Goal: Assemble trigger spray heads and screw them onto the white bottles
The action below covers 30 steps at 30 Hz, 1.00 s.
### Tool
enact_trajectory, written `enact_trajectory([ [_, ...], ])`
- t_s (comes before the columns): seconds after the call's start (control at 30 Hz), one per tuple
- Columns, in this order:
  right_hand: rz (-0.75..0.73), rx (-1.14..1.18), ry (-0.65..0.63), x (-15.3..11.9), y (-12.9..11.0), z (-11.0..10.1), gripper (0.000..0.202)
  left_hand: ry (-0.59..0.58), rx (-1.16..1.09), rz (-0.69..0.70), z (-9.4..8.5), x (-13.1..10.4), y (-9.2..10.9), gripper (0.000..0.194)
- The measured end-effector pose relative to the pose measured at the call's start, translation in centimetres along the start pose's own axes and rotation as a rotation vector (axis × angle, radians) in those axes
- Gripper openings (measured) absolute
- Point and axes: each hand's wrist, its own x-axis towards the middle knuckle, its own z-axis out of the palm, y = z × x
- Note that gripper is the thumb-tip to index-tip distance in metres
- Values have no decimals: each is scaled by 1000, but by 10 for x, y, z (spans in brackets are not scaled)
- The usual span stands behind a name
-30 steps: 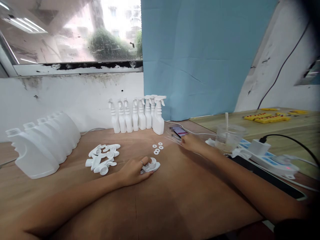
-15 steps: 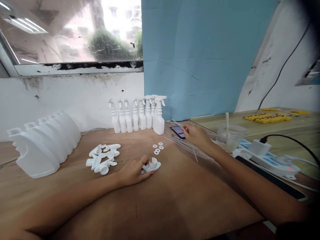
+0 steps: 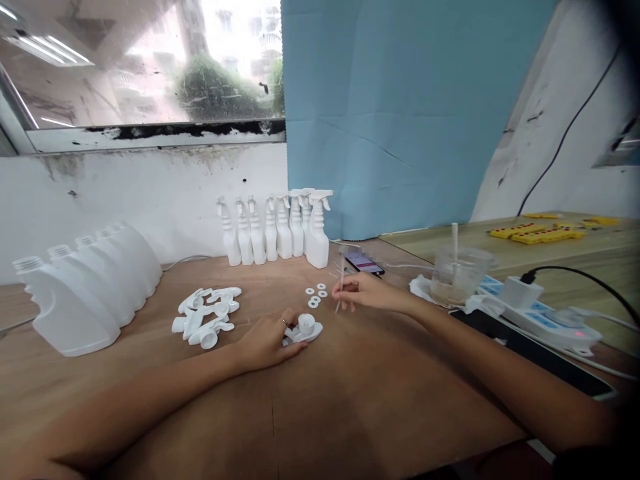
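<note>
– blue cloth (image 3: pixel 400 100) hangs beside a white wall (image 3: pixel 190 193), behind a brown wooden surface (image 3: pixel 380 393). how does each grip stand?

– right hand (image 3: pixel 363 291): thumb and fingertips pinched nearly together on a thin tube (image 3: pixel 343 273), which stands close to upright. left hand (image 3: pixel 267 341): fingers partly curled, thumb low, with hold of a white spray head (image 3: pixel 307 327) down on the surface.

– what would make that right grip work well?

– a light pinch, i'd say, so the tube doesn't buckle, and fairly near its lower end, since a long free end probably wobbles. whether that end touches the surface, i can't tell.

– and the left?

– firm, from the side. the spray head's round end seems to face up, so i'd leave it uncovered; a lopsided piece could roll.

– what's around them?

– small white rings (image 3: pixel 313 304) between the hands, easily swept aside by a careless finger. a phone (image 3: pixel 364 262) just behind the right hand. loose spray heads (image 3: pixel 193 327) left of the left hand, sprayer-topped bottles (image 3: pixel 317 243) standing at the back, bare-necked bottles (image 3: pixel 75 320) far left.
</note>
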Motion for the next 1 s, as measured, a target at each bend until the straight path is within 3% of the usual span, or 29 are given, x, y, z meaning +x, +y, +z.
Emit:
enact_trajectory([
  [0.07, 29, 58, -71, 3, 5, 2, 33, 2, 3, 5, 0, 0, 0, 52],
  [0.13, 8, 146, -52, 6, 5, 7, 34, 9, 7, 19, 0, 0, 0, 50],
  [0.27, -116, 305, 187, 9, -6, 29, 34, 29, -7, 55, -1, -1, 2, 50],
  [0.37, -186, 344, 263, 6, -19, 47, 28, 31, -26, 74, -3, -1, 5, 46],
  [0.57, -228, 290, 235, 0, -30, 68, 28, 10, 3, 53, -4, 0, 6, 55],
  [1.0, -239, 147, 215, 4, -29, 75, 28, 36, 35, 103, 2, 0, -2, 55],
])
